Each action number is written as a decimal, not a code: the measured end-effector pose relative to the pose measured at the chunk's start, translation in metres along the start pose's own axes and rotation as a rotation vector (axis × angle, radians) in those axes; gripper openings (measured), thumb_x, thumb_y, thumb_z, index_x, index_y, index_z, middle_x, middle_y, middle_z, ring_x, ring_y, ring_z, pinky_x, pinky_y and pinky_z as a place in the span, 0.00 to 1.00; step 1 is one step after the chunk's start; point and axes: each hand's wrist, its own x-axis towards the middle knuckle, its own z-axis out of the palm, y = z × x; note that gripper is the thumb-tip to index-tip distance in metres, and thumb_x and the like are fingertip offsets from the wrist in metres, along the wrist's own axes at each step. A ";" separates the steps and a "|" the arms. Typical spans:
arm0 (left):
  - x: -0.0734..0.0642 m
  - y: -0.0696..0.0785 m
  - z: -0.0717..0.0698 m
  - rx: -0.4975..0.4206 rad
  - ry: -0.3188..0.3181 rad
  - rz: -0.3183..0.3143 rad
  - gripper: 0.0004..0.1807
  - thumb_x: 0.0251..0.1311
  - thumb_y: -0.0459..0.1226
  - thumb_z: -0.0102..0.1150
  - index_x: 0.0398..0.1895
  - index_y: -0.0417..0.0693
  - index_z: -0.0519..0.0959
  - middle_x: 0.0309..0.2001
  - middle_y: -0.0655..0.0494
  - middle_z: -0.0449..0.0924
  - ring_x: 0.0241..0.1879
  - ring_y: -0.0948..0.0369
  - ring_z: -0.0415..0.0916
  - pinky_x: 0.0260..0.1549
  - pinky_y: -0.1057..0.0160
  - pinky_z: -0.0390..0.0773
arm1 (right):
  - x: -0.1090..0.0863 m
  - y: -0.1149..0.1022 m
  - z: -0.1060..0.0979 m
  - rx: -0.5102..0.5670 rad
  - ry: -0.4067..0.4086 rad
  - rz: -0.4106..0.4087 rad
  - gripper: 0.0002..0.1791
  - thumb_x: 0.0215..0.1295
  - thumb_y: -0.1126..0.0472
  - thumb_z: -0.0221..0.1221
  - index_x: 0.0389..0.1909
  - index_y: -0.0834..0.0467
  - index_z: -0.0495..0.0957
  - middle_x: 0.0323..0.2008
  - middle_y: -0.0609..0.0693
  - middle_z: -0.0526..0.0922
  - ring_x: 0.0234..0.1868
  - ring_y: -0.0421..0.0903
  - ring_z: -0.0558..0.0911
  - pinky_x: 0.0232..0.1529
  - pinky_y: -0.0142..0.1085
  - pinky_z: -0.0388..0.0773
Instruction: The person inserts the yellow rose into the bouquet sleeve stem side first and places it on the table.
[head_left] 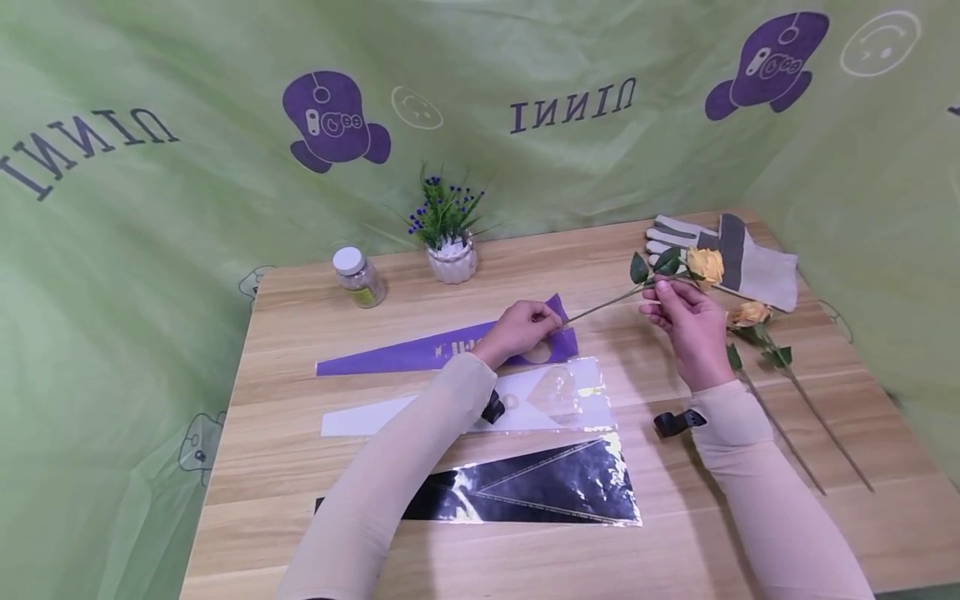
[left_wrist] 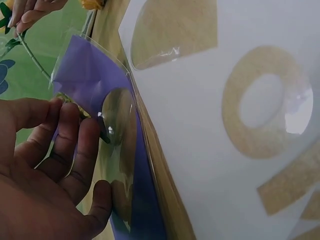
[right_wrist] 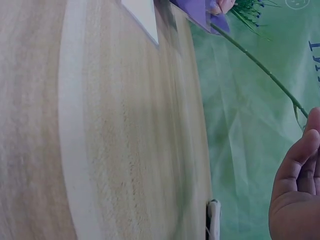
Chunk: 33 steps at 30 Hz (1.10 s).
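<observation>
My right hand (head_left: 693, 333) pinches a yellow artificial rose (head_left: 706, 267) by its stem, just below the bloom and leaves. The stem slants down left to the wide mouth of a purple flower sleeve (head_left: 405, 354) lying flat on the table. At that mouth my left hand (head_left: 521, 329) pinches the stem's lower part between thumb and fingertips. In the left wrist view, the stem's dark tip shows past the fingers of the left hand (left_wrist: 60, 150), against the sleeve's clear window. The right wrist view shows the bare stem (right_wrist: 260, 65) running between both hands.
A white sleeve (head_left: 540, 400) and a black sleeve (head_left: 547, 483) lie nearer me. Two more roses (head_left: 750, 315) and work gloves (head_left: 765, 271) lie to the right. At the back stand a lidded jar (head_left: 362, 279) and a potted plant (head_left: 452, 260).
</observation>
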 end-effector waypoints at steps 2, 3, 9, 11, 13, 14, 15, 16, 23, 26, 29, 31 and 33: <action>0.000 0.001 -0.001 0.010 0.006 0.004 0.10 0.72 0.42 0.58 0.39 0.47 0.86 0.35 0.58 0.82 0.38 0.62 0.76 0.45 0.65 0.73 | 0.000 0.000 0.000 -0.006 0.003 -0.004 0.14 0.65 0.62 0.68 0.47 0.67 0.82 0.34 0.57 0.88 0.30 0.46 0.88 0.34 0.33 0.83; -0.001 0.002 -0.001 0.018 0.009 0.007 0.10 0.72 0.42 0.58 0.39 0.47 0.85 0.35 0.59 0.82 0.37 0.62 0.76 0.45 0.65 0.73 | 0.000 0.000 0.000 -0.012 0.007 -0.003 0.14 0.65 0.62 0.69 0.46 0.67 0.82 0.34 0.57 0.88 0.30 0.46 0.88 0.34 0.33 0.83; -0.001 0.006 -0.001 0.102 0.011 0.042 0.11 0.74 0.44 0.57 0.41 0.48 0.85 0.36 0.60 0.82 0.38 0.62 0.75 0.45 0.65 0.73 | -0.002 0.002 0.004 -0.055 0.033 0.038 0.12 0.63 0.60 0.70 0.41 0.64 0.83 0.32 0.54 0.87 0.30 0.46 0.87 0.32 0.31 0.83; -0.001 0.007 -0.001 0.119 0.009 0.051 0.12 0.74 0.44 0.57 0.41 0.49 0.85 0.37 0.60 0.82 0.38 0.62 0.76 0.46 0.65 0.73 | -0.003 0.004 0.005 -0.059 0.035 0.052 0.12 0.63 0.59 0.70 0.41 0.63 0.83 0.32 0.54 0.87 0.30 0.46 0.87 0.32 0.31 0.82; 0.000 0.008 -0.001 0.122 0.008 0.057 0.12 0.74 0.44 0.56 0.41 0.49 0.86 0.37 0.61 0.82 0.39 0.62 0.76 0.47 0.65 0.73 | -0.005 0.005 0.007 -0.051 0.035 0.064 0.12 0.64 0.59 0.70 0.40 0.63 0.83 0.32 0.53 0.87 0.30 0.45 0.87 0.33 0.31 0.82; 0.000 0.009 -0.002 0.120 0.008 0.058 0.12 0.74 0.45 0.56 0.41 0.50 0.85 0.38 0.61 0.82 0.39 0.62 0.76 0.47 0.65 0.73 | -0.005 0.005 0.007 -0.040 0.032 0.069 0.12 0.64 0.59 0.70 0.40 0.63 0.82 0.31 0.54 0.87 0.30 0.45 0.87 0.33 0.31 0.82; 0.001 0.009 -0.002 0.119 0.009 0.059 0.12 0.74 0.45 0.56 0.41 0.50 0.85 0.38 0.62 0.82 0.40 0.62 0.77 0.47 0.65 0.73 | -0.006 0.006 0.008 -0.036 0.034 0.073 0.12 0.64 0.59 0.69 0.41 0.63 0.82 0.31 0.54 0.87 0.29 0.45 0.87 0.33 0.32 0.82; 0.001 0.010 -0.003 0.119 0.011 0.062 0.12 0.74 0.45 0.56 0.42 0.50 0.85 0.39 0.62 0.82 0.40 0.62 0.77 0.47 0.65 0.73 | -0.007 0.006 0.009 -0.028 0.036 0.082 0.12 0.64 0.59 0.69 0.41 0.64 0.82 0.31 0.54 0.87 0.29 0.45 0.87 0.34 0.32 0.83; 0.002 0.013 -0.003 0.122 0.029 0.069 0.12 0.74 0.45 0.57 0.42 0.50 0.86 0.39 0.62 0.82 0.40 0.62 0.77 0.47 0.64 0.73 | -0.013 0.012 0.016 -0.050 0.024 0.101 0.12 0.65 0.59 0.69 0.42 0.63 0.81 0.31 0.55 0.87 0.28 0.45 0.87 0.35 0.35 0.83; 0.002 0.014 -0.003 0.100 0.037 0.077 0.11 0.73 0.44 0.57 0.41 0.50 0.86 0.39 0.62 0.82 0.40 0.62 0.77 0.47 0.64 0.73 | -0.014 0.016 0.018 -0.071 0.021 0.109 0.14 0.66 0.57 0.68 0.45 0.63 0.82 0.34 0.56 0.87 0.28 0.44 0.87 0.35 0.34 0.83; 0.001 0.014 -0.002 0.071 0.038 0.074 0.10 0.73 0.44 0.58 0.41 0.50 0.86 0.38 0.62 0.83 0.40 0.62 0.77 0.47 0.64 0.74 | -0.015 0.019 0.019 -0.056 0.024 0.122 0.19 0.67 0.56 0.67 0.52 0.63 0.81 0.38 0.56 0.87 0.30 0.44 0.86 0.34 0.32 0.82; 0.001 0.014 -0.002 0.055 0.034 0.066 0.10 0.73 0.44 0.58 0.41 0.50 0.86 0.38 0.62 0.83 0.40 0.62 0.77 0.47 0.64 0.74 | -0.017 0.021 0.018 -0.034 0.029 0.130 0.22 0.67 0.55 0.67 0.57 0.64 0.79 0.40 0.55 0.87 0.31 0.44 0.86 0.33 0.31 0.81; 0.001 0.013 -0.001 0.046 0.032 0.061 0.10 0.73 0.44 0.58 0.41 0.50 0.86 0.39 0.63 0.83 0.41 0.62 0.77 0.47 0.65 0.74 | -0.017 0.022 0.018 0.003 0.033 0.133 0.24 0.68 0.57 0.66 0.60 0.65 0.77 0.40 0.55 0.87 0.32 0.44 0.86 0.31 0.30 0.80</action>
